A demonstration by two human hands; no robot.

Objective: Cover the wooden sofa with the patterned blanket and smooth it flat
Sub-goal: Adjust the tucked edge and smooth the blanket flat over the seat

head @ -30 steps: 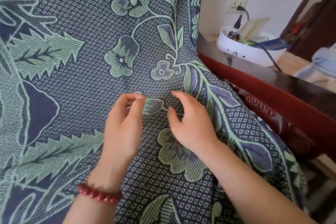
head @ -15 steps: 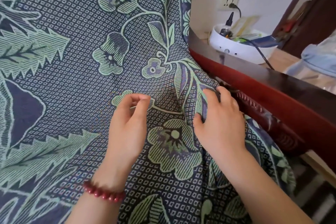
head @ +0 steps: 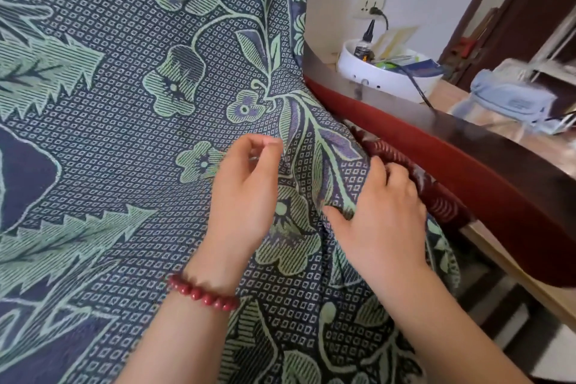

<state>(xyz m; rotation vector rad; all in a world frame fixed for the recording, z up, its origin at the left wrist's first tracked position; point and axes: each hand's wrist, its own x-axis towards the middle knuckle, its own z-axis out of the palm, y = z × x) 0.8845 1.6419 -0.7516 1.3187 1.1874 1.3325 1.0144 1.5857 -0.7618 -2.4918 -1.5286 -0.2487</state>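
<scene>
The patterned blanket (head: pixel 124 103), navy with pale green flowers and leaves, hangs over the seat and back of the wooden sofa. The sofa's dark red armrest (head: pixel 467 171) stays bare along the blanket's right edge. My right hand (head: pixel 383 218) grips a raised fold of the blanket right beside the carved part of the armrest, thumb on one side and fingers on the other. Just to its left is my left hand (head: pixel 246 196), with a red bead bracelet on the wrist. Its fingertips are pinched together over the fabric, and I see nothing in them.
Beyond the armrest, a side table (head: pixel 445 97) carries a white bowl (head: pixel 374 81) of small items and a light blue pouch (head: pixel 511 100). A cable runs from a wall socket (head: pixel 371 8) over the bowl. Dark door frames stand at the far right.
My right hand has moved right, from the middle of the blanket to its edge at the armrest, and bunched a fold there. My left hand has shifted slightly right, still pinched.
</scene>
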